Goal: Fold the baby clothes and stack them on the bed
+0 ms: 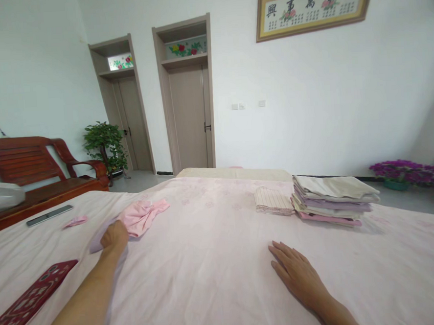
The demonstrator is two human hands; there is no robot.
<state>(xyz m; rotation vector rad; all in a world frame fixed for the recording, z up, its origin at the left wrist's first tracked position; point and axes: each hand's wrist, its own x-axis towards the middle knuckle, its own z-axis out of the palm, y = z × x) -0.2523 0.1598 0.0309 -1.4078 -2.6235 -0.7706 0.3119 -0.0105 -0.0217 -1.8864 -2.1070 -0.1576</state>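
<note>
My left hand [114,235] reaches out over the bed with its fingers curled on a lavender cloth [96,242], part of which is hidden under the hand and wrist. Just beyond it lies a crumpled pink cloth [142,218], close against the fingers. My right hand [295,268] rests palm down on the pale pink bedsheet [209,280], fingers stretched out, holding nothing. Farther off on the right stands a stack of folded cloths [333,199] in cream, lavender and pink. Beside that stack is a smaller folded striped cloth [273,200].
A red patterned phone case [30,304] lies near my left forearm. Behind it are a grey phone [50,215] and a small pink item [75,221]. A wooden bench [33,164] with a plastic bag [2,196] stands left; purple flowers [406,170] stand right.
</note>
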